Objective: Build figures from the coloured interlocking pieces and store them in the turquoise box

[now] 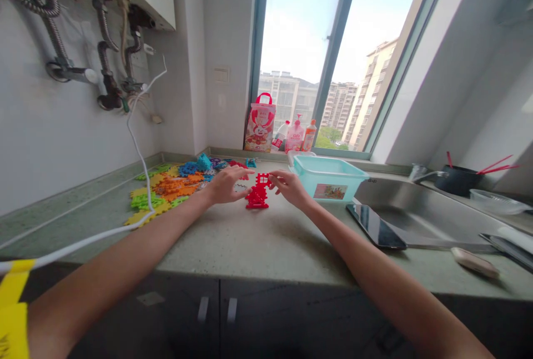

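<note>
A small red structure of interlocking plastic pieces (257, 198) stands on the counter between my hands. Its upper part is a square, window-like red piece (263, 180) with notched edges. At the right edge of that piece, my right hand (287, 185) has its thumb and fingertips closed on it. My left hand (228, 184) is just left of the structure, fingers spread and apart from it, holding nothing. Behind and left of this hand lies a pile of colourful interlocking pieces: orange (177, 185), yellow, green (145, 200) and blue (189, 168).
A turquoise plastic bin (328, 167) stands right of my right hand. A phone (375, 227) lies beside the steel sink (433, 220). The white cable (139, 142) crosses the left side. Bottles (295, 135) and a pink bag (260, 125) stand at the window.
</note>
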The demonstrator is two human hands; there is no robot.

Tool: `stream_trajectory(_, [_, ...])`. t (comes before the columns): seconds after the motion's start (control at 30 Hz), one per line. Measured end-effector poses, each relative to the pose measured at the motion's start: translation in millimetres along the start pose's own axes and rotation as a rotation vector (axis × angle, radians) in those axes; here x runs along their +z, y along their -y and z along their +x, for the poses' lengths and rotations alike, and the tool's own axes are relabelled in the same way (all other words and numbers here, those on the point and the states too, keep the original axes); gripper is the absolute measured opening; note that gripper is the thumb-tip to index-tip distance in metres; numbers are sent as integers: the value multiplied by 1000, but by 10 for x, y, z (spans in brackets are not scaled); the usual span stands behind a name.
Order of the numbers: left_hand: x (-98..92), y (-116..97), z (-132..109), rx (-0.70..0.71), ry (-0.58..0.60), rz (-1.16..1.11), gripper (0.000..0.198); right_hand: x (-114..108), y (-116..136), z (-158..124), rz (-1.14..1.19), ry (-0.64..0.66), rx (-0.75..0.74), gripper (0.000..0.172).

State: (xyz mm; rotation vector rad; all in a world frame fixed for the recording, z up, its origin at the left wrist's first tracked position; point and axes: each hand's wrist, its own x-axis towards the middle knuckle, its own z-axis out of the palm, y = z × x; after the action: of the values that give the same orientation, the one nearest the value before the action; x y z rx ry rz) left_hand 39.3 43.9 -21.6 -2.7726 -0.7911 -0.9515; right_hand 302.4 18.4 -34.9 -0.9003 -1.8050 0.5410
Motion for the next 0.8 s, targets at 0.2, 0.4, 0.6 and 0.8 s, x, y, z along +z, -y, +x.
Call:
stream_trajectory(0.2, [171,95,-52,-150,140,-286,42,0,41,-12,-67,-29,-22,38])
stream_trajectory(0.4, [216,6,-36,-257,145,-388,38,-114,121,16,94,-70,41,52])
stream_trajectory(0.6, [235,1,-30,-276,134,-445,34,-50,88,-9,107,5,50,44])
stream_trajectory(0.8, [268,29,-33,-281,131,-460,28,28,97,-36,-216,7,-146,19])
